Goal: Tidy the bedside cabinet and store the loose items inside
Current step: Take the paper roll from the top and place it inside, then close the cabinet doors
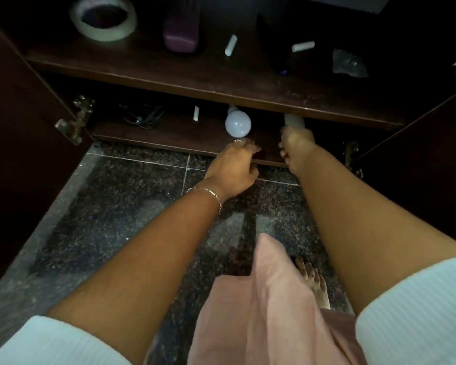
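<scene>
The dark wooden bedside cabinet (195, 72) stands with both doors swung wide. On its lower shelf lies a white light bulb (238, 124), beside a small white stick (196, 113) and a tangle of black cable (142, 115). My left hand (233, 168) rests on the lower shelf's front edge just below the bulb, fingers curled, holding nothing I can see. My right hand (296, 143) reaches into the lower shelf and grips a white cylindrical object (294, 119), partly hidden under the upper shelf.
The upper shelf holds a roll of tape (103, 18), a purple block (181, 32), two white sticks (231, 45) (303, 46), a dark bottle (282, 43) and a crumpled clear bag (349, 63). Dark speckled floor tiles (132, 206) lie below, with my bare foot (313, 280).
</scene>
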The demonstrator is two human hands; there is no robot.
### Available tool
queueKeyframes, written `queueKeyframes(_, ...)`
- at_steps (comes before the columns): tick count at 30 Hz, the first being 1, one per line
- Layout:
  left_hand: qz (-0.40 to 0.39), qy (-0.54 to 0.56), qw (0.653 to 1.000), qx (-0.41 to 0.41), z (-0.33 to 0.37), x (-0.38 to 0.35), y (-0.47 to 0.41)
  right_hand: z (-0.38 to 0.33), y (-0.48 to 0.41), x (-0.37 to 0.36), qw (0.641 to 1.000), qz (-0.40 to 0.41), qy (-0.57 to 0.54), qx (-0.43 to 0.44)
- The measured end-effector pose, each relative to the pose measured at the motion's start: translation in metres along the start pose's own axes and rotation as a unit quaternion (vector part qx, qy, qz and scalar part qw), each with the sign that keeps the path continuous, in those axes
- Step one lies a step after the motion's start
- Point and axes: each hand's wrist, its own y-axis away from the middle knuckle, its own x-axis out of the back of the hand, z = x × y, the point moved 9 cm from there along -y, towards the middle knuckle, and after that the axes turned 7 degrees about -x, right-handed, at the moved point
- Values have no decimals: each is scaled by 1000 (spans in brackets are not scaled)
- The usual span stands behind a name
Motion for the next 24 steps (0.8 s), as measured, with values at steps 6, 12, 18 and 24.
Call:
queueKeyframes(6, 71, 35, 996, 49, -22, 68, 55, 6, 87, -46, 992, -105, 70, 17)
queueKeyframes(12, 125, 32, 983, 130, -50, 137, 124, -14, 182, -98, 970, -202, 108, 80)
queueKeyframes(18, 235, -45, 960, 145, -48, 244, 188, -67, 277, -147, 943, -230, 72, 231)
queueKeyframes(24, 376, -172, 904, 113, -16, 374, 254, -117, 390, -173, 876, -236, 37, 420)
